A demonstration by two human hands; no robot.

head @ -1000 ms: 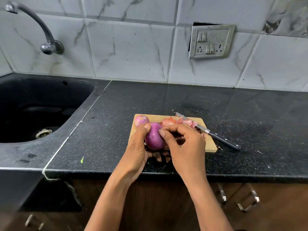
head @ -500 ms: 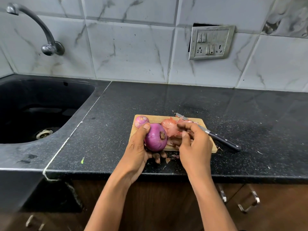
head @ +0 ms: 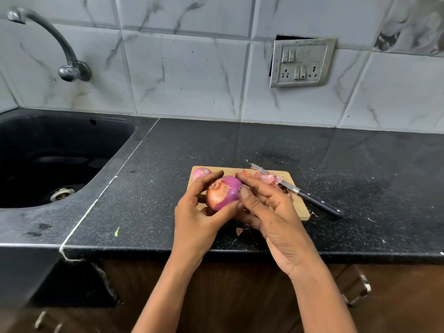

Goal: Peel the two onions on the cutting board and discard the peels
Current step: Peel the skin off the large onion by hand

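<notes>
A: Both grips grasp one onion [head: 224, 193]: the left hand [head: 194, 219] cups it and the right hand [head: 271, 212] thumbs its leftover dry skin, over the cutting board's [head: 300, 210] near edge.

B: Risk?

A: The flesh looks slick, so I reckon it could squirt onto the bench [head: 144, 212]. Beyond, the knife [head: 296, 189] lies among the peels [head: 265, 179], and careless gathering might nick fingers.

B: The second onion [head: 201, 173] sits at the far corner.

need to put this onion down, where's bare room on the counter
Bare counter lies between the sink and the board, behind the board up to the tiles, and right of the knife. The board is crowded: peels, knife blade, second onion; scraps lie at its front edge.
</notes>
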